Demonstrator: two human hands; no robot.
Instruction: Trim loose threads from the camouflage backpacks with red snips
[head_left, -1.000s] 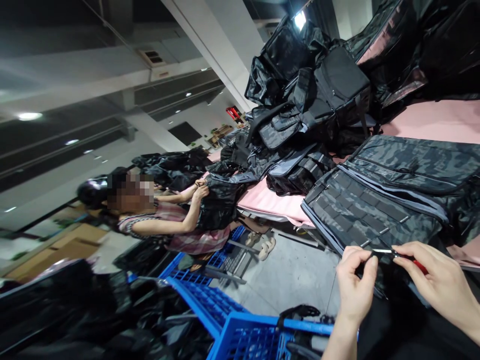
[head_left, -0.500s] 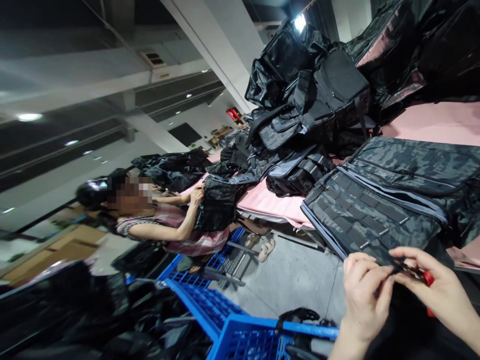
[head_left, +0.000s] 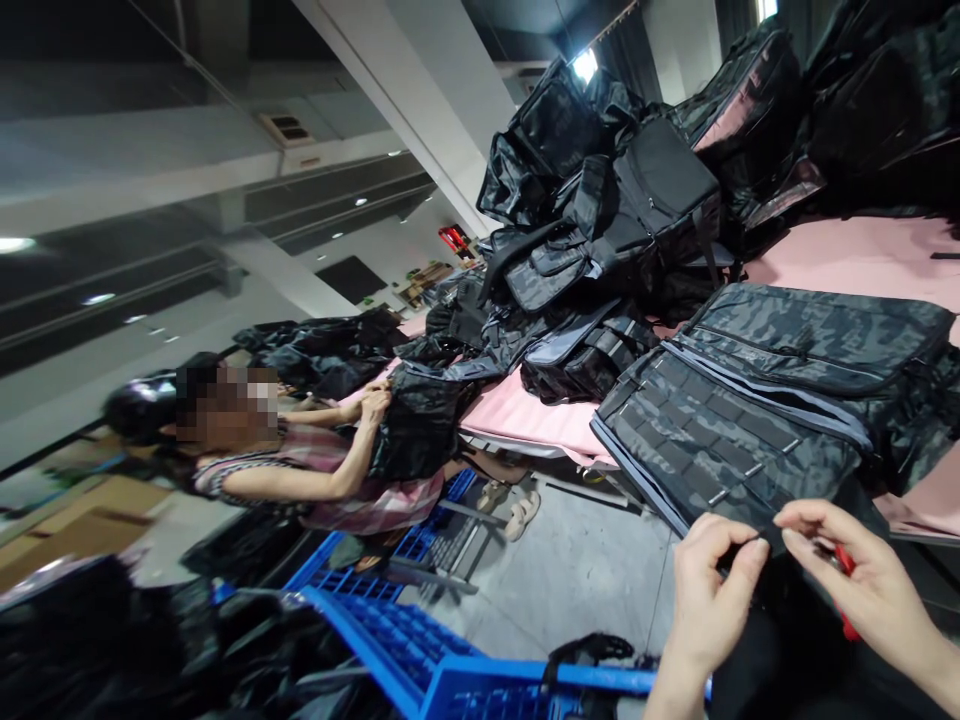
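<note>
A dark camouflage backpack (head_left: 720, 430) with webbing rows lies unzipped in front of me, its near end hanging toward my lap. My left hand (head_left: 709, 590) is closed in a pinch on dark material at that near edge. Close beside it, my right hand (head_left: 851, 570) has red-handled scissors (head_left: 847, 620) tucked in its palm, mostly hidden by the fingers. Its thumb and forefinger come near the same edge. Whether they pinch the material too, I cannot tell.
Dark bags (head_left: 600, 190) are heaped on the pink-topped table (head_left: 840, 260). Blue plastic crates (head_left: 450, 690) stand low in front, with more black bags (head_left: 97, 640) at left. Across the crates, a co-worker (head_left: 322, 480) in a plaid apron handles a dark bag (head_left: 416, 420).
My hands have drawn slightly apart at the fingertips, and the right has turned so that less of the scissors' metal shows. The view has shifted slightly; the co-worker still holds the bag.
</note>
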